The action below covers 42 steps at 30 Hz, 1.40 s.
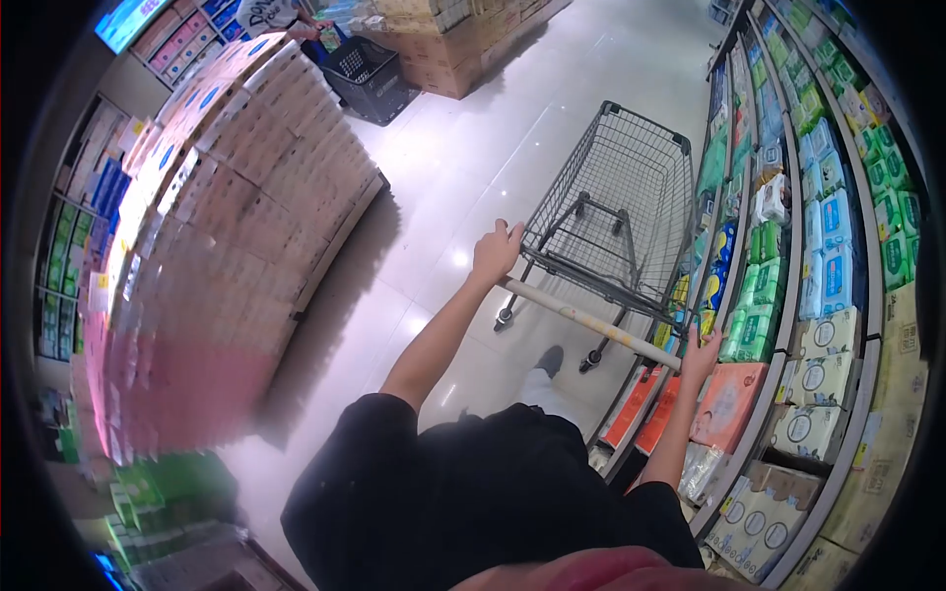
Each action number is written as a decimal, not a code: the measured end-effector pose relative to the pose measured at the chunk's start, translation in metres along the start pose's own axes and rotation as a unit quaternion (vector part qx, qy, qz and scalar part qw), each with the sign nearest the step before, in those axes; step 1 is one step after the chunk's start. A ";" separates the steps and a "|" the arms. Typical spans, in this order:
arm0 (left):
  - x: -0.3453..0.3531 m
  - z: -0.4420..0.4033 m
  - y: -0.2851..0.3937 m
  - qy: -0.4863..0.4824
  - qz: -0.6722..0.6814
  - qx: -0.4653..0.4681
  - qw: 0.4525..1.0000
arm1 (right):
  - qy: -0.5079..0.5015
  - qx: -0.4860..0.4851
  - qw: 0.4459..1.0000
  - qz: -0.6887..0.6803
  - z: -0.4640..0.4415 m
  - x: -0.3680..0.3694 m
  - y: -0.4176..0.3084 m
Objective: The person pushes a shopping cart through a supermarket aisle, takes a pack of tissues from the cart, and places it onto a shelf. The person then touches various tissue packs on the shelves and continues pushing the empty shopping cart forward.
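Observation:
A grey wire shopping cart (619, 163) stands in front of me, angled up and to the right, with its pale handlebar (596, 323) across my body. My left hand (498, 253) is closed around the cart at the left end of the handlebar, near the basket's corner. At the bar's right end, my right hand (701, 355) grips the cart close to the shelf edge. Parts of the fingers of both hands are hidden. Below the handlebar my shoe (550, 361) shows between the cart's rear wheels.
Shelves of green packs (757, 286), blue packs (836, 236) and orange-red packs (729, 399) run closely along the right. A tall stack of wrapped paper goods (227, 236) rises on the left. Farther ahead are a dark basket (367, 79), cardboard boxes (434, 69) and another person (271, 15).

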<state>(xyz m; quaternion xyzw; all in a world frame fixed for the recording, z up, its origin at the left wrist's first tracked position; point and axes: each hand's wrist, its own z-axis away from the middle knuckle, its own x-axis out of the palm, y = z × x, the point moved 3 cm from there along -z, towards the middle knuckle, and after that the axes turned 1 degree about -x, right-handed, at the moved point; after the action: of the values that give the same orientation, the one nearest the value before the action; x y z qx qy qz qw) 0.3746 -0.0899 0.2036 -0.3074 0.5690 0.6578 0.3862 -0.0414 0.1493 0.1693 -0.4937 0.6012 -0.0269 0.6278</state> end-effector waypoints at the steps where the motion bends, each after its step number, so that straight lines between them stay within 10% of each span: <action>1: 0.002 -0.009 0.012 0.035 -0.027 0.026 0.999 | -0.022 0.031 0.999 0.000 -0.011 0.001 -0.008; 24: 0.011 -0.198 0.112 0.051 -0.028 0.033 0.998 | -0.021 0.034 0.998 0.041 -0.182 0.091 -0.055; 33: 0.038 -0.246 0.203 0.128 0.124 0.316 0.932 | -0.009 0.041 0.992 -0.117 -0.265 0.125 -0.084; 42: 0.179 -0.315 0.296 -0.128 0.107 0.395 0.903 | -0.389 -0.075 0.916 -0.069 -0.317 0.309 -0.129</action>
<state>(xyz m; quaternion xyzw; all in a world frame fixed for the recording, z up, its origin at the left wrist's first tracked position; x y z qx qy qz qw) 0.0175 -0.3885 0.1524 0.0199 0.7573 0.4501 0.4728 -0.1315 -0.2972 0.0949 -0.5510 0.2743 0.1696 0.7697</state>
